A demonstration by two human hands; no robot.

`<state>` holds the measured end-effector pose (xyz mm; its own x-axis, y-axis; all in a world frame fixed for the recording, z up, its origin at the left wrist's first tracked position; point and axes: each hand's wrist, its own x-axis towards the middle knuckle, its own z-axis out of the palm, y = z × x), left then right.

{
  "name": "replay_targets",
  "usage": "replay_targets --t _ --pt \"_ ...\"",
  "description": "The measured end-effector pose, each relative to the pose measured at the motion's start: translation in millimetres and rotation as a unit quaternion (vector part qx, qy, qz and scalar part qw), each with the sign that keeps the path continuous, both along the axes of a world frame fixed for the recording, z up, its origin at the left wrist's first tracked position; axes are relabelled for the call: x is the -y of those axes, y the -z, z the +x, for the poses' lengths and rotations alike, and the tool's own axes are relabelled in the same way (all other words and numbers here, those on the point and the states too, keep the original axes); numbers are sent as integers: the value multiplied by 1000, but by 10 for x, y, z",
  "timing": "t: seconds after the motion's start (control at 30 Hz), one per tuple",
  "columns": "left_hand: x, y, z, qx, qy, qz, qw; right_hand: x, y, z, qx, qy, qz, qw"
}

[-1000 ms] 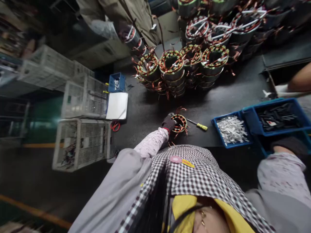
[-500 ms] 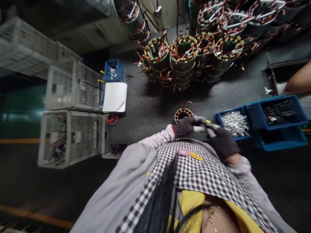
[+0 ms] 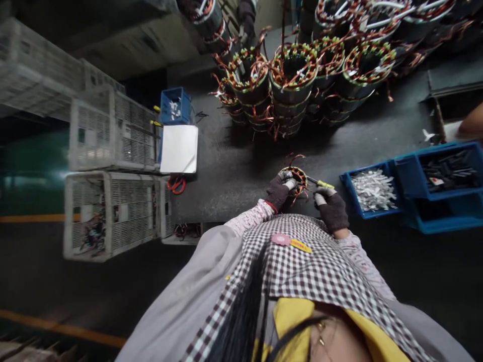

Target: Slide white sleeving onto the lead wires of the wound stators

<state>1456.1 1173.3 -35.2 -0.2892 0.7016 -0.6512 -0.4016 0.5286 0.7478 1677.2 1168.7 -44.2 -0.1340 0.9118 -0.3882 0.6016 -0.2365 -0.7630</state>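
A small stator ring (image 3: 298, 177) with copper windings lies on the dark table (image 3: 234, 171) near its front edge. My left hand (image 3: 279, 189), in a dark glove with pale fingertips, is curled on the ring's left side. My right hand (image 3: 330, 208), gloved the same way, sits just right of the ring with its fingers bent. Whether it holds anything is hidden. A yellow-handled screwdriver (image 3: 320, 183) lies right of the ring, by my right fingertips.
Stacked wound stators (image 3: 292, 75) fill the table's far side. Blue bins hold white strips (image 3: 372, 190) and dark parts (image 3: 449, 171). A white pad (image 3: 178, 149), red scissors (image 3: 175, 184) and a small blue bin (image 3: 175, 105) lie left. White wire crates (image 3: 113, 211) stand beside the table. Another person's arm (image 3: 468, 128) is far right.
My right hand came in from the far right to beside the ring. My left hand stayed at the ring, meeting the right hand half a second ago, then both spread to the ring's sides.
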Motion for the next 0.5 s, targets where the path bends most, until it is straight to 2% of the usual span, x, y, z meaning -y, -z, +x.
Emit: replay_targets --t 0.1,0.27,0.4,0.5 --pt "-27 37 23 -5 -17 -9 1000 -35 39 -79 -32 40 -36 998" --pt "-80 73 -9 -5 -15 4 1000 -57 28 -74 -49 32 -91 994" --pt "-72 91 -19 -19 -3 -4 1000 -6 65 -81 -40 67 -77 994" --pt "-55 115 -13 -5 -17 10 1000 47 125 -203 -72 77 -77 992"
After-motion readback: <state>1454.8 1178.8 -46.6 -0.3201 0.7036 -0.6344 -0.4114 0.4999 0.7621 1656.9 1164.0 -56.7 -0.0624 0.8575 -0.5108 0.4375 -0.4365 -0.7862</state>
